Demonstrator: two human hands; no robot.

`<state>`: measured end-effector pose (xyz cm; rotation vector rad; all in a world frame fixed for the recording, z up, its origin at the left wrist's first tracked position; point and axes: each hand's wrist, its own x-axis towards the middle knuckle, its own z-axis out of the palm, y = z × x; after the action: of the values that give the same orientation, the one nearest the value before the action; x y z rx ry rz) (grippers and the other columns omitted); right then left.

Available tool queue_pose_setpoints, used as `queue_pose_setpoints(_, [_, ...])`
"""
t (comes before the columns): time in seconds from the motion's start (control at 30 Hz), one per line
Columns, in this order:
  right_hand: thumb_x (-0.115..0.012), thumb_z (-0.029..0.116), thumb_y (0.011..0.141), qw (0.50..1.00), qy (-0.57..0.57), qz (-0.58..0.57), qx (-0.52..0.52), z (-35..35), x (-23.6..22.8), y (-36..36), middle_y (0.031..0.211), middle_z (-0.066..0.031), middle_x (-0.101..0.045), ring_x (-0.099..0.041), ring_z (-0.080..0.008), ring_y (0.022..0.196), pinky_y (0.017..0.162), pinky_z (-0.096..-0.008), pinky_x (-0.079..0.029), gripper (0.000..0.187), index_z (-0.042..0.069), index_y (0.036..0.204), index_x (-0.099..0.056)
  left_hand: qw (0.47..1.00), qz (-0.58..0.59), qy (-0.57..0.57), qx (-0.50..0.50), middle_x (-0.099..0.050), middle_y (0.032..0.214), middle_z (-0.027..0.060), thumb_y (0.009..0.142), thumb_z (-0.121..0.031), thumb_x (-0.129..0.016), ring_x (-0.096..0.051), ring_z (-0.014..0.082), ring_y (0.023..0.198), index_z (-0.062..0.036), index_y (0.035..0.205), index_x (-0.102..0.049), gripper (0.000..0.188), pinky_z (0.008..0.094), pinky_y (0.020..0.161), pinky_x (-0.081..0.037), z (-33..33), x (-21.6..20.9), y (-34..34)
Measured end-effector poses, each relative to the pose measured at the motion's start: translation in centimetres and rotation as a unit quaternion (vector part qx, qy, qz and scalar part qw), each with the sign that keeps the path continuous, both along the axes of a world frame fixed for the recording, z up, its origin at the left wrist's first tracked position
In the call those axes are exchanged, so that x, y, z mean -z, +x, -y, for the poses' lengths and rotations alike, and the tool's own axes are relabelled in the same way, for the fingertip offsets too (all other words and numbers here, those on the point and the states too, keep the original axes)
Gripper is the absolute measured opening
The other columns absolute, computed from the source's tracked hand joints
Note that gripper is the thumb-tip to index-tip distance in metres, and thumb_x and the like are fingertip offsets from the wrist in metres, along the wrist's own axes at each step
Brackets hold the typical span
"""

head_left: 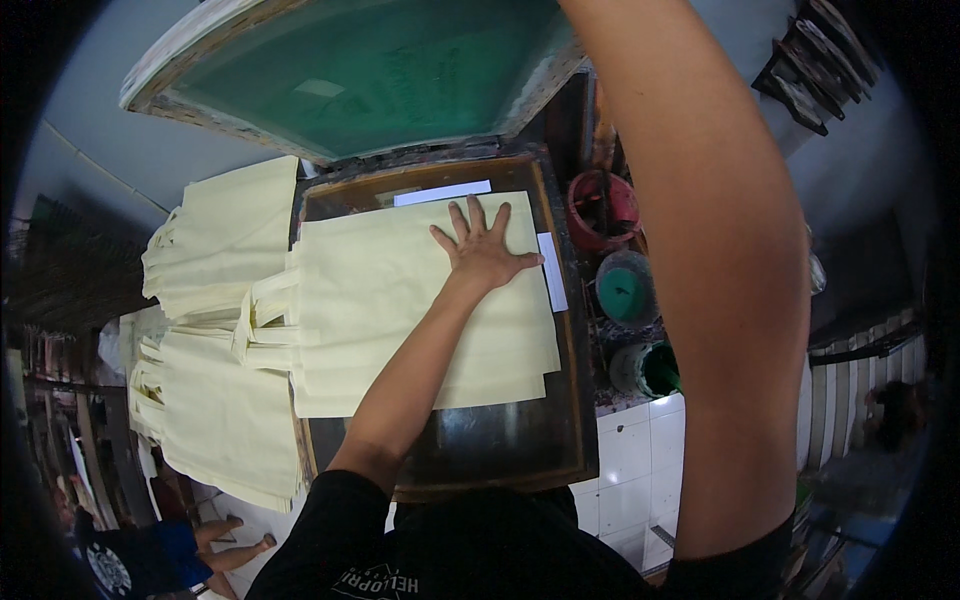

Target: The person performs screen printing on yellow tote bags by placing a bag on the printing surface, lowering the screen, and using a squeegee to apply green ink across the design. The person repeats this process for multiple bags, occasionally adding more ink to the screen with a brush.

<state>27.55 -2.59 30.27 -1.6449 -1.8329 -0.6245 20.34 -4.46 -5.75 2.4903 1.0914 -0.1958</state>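
Note:
A cream cloth bag (380,290) lies flat on a dark wood-edged board (480,445), its handles trailing off to the left. My left hand (485,255) presses palm down on the bag's far right part, fingers spread, holding nothing. The thumb tip reaches a pale strip (552,272) on the board's right side; another pale strip (443,193) runs along the bag's far edge. Above the board's far side, a screen printing frame (400,80) with green mesh is raised and tilted. My right arm (720,220) stretches up past the top edge, so the hand is out of sight.
Two piles of cream bags (235,230) (230,410) lie left of the board. To its right stand a red bucket (625,205), a tub of green ink (625,290) and a green-smeared container (630,372). A person (150,555) is at lower left. Dark racks (815,65) hang at upper right.

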Motion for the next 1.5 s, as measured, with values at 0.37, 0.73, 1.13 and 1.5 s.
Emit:
queue_pose_setpoints(0.37, [-0.075, 0.025, 0.084, 1.000, -0.007, -0.006, -0.008, 0.0, 0.0, 0.1, 0.094, -0.0305, -0.071, -0.071, -0.0431, 0.086, 0.080, -0.0469, -0.055, 0.034, -0.007, 0.092, -0.076, 0.999, -0.026, -0.021, -0.014, 0.000, 0.169, 0.0257, 0.075, -0.078, -0.068, 0.009, 0.0506, 0.154, -0.0237, 0.163, -0.021, 0.114, 0.0797, 0.112, 0.001, 0.1, -0.4, 1.1])
queue_pose_setpoints(0.73, [-0.075, 0.021, 0.087, 0.992, -0.066, -0.108, 0.020, 4.0, 0.5, -4.5, 0.086, -0.0306, -0.071, -0.070, -0.0384, 0.076, 0.075, -0.0444, -0.055, 0.031, -0.009, 0.095, -0.075, 0.993, 0.114, -0.012, -0.031, -0.008, 0.167, 0.0274, 0.068, -0.079, -0.072, 0.003, 0.0493, 0.154, -0.0123, 0.162, -0.021, 0.126, 0.0715, 0.118, -0.006, -2.2, -1.7, 0.1])
queue_pose_setpoints(1.13, [-0.078, 0.028, 0.086, 0.979, -0.087, -0.178, -0.034, 18.1, 21.7, -10.7, 0.068, -0.0119, -0.059, -0.059, -0.0282, 0.060, 0.056, -0.0395, -0.044, 0.030, 0.003, 0.078, -0.063, 0.695, 0.515, -0.456, -0.208, -0.074, 0.082, 0.0190, 0.101, -0.020, -0.062, -0.071, 0.0255, 0.067, 0.0063, 0.098, -0.068, 0.027, 0.0375, 0.067, -0.057, 12.4, -2.4, -29.6])
queue_pose_setpoints(1.5, [-0.077, 0.029, 0.085, 0.970, -0.225, -0.066, -0.067, 18.7, 30.9, -12.0, 0.074, -0.0094, -0.064, -0.064, -0.0288, 0.071, 0.058, -0.0403, -0.049, 0.030, 0.006, 0.078, -0.059, 0.683, 0.454, -0.510, -0.259, -0.070, 0.076, 0.0126, 0.101, -0.022, -0.065, -0.067, 0.0171, 0.060, 0.0052, 0.088, -0.068, 0.031, 0.0296, 0.058, -0.055, 14.0, 3.6, -30.7])
